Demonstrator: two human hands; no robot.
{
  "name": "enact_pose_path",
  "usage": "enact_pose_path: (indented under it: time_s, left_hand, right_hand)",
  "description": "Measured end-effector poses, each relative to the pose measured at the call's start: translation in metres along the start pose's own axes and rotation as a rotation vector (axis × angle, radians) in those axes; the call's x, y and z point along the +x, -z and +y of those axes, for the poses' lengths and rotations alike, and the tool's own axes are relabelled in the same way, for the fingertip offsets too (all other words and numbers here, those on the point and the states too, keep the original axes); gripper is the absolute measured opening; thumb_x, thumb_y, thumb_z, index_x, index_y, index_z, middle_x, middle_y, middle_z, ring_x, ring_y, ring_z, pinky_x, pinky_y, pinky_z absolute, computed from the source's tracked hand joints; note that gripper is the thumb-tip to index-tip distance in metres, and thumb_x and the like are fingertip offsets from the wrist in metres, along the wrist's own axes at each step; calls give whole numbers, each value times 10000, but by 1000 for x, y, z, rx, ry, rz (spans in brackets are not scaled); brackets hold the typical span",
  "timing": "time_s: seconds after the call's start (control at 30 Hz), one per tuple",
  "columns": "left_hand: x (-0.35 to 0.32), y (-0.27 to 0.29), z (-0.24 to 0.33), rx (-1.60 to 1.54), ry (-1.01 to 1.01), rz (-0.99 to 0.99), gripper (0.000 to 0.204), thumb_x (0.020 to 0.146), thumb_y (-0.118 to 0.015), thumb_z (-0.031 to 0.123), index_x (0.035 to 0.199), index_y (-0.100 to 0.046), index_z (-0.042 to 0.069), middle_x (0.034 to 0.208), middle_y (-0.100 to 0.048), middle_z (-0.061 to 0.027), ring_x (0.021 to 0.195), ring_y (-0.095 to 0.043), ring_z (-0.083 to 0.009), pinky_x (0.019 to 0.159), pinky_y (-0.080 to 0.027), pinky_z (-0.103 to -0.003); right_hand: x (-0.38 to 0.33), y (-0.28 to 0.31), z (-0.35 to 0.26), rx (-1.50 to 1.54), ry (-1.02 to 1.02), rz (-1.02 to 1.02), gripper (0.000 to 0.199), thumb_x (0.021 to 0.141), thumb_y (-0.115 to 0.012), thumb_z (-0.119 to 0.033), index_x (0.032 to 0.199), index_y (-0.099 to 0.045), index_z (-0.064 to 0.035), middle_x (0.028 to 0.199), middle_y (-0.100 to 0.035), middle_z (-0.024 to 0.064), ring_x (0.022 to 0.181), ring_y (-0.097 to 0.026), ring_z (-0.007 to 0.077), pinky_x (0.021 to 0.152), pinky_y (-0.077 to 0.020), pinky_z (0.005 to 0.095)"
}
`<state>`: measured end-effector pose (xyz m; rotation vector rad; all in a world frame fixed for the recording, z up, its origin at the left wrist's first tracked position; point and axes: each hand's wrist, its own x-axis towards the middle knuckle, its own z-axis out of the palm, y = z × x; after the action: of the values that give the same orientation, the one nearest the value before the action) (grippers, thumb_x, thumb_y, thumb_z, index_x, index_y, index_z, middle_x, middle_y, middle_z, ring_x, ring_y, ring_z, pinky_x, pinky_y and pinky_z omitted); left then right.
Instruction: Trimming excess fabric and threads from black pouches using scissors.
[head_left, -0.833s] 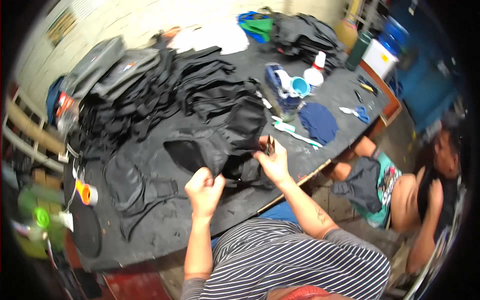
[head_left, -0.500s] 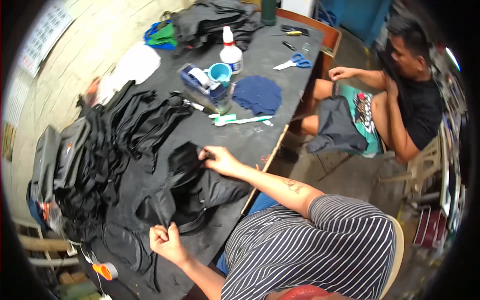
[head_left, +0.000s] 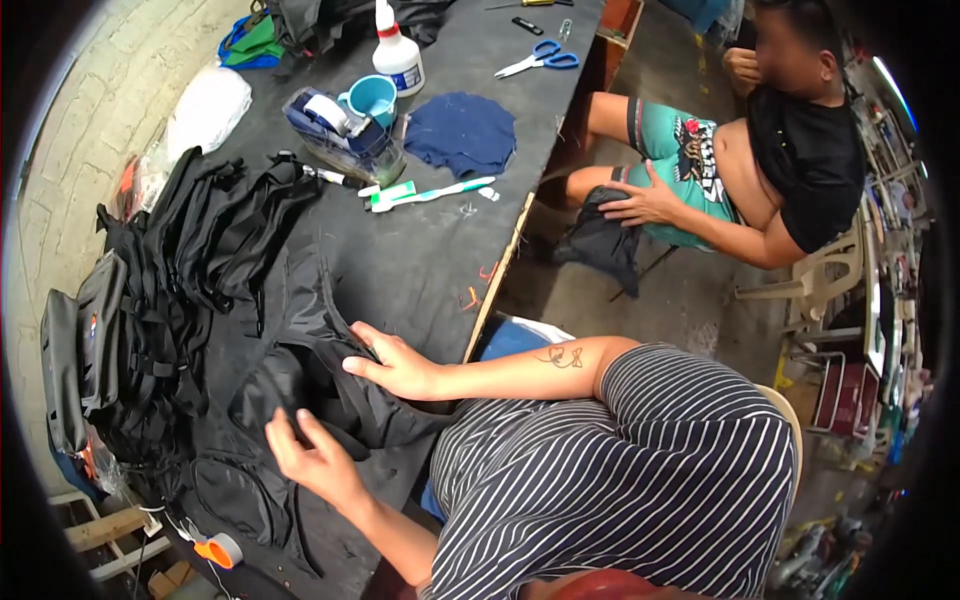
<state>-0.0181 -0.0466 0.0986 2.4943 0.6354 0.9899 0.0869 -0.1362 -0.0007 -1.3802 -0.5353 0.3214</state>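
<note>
A black fabric piece, seemingly an unfinished bag [head_left: 375, 415], lies crumpled at the table's near edge. Over its near left side, my left hand [head_left: 315, 462] is open with fingers stretched and apart, pinching nothing; I cannot tell whether it touches the cloth. My right hand [head_left: 397, 366] rests at the upper edge of the black cloth, thumb and fingers spread rather than closed. Just left of my left hand, a flat black panel with a rounded outline [head_left: 240, 495] lies on the table.
A heap of black bags [head_left: 170, 270] fills the table's left side. Farther up are a toothbrush [head_left: 450, 190], round navy cloth [head_left: 460, 132], blue cup [head_left: 372, 98], white bottle [head_left: 398, 62] and scissors [head_left: 540, 60]. Tape [head_left: 220, 550] sits lower left. A co-worker [head_left: 800, 150] sits to the right.
Both hands have gone from pinching the black cloth to open fingers, and the cloth has been shifted and refolded. My view has moved. The co-worker has raised one hand and lowered the other.
</note>
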Motion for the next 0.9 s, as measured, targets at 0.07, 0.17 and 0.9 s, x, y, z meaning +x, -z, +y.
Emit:
enact_pose_path:
  time_s: [0.07, 0.17, 0.9]
  left_hand:
    - [14, 12, -3, 120, -124, 62, 176, 870, -520, 8, 1001, -556, -103, 781, -478, -175, 682, -486, -317, 625, -393, -390]
    - [25, 35, -5, 230, -165, 118, 316, 766, -552, -77, 1043, -656, 33, 767, -461, -88, 683, -482, -230, 619, -392, -337]
    - [-86, -23, -59, -1012, 828, -80, 206, 868, -573, -5, 1072, -580, -37, 983, -611, -107, 870, -621, -152, 800, -504, -262]
  right_hand:
    - [2, 4, -9, 22, -106, -251, 507, 931, -517, -394, 1126, -391, 57, 975, -513, 211, 915, -511, 285, 844, -406, 368]
    - [3, 5, -15, -93, -198, -491, 481, 940, -500, -382, 1131, -364, 38, 967, -521, 217, 890, -521, 277, 806, -416, 378]
    - [37, 92, -13, -718, 91, -64, 260, 778, -658, -99, 1010, -566, -25, 867, -546, 99, 753, -567, 230, 662, -443, 326]
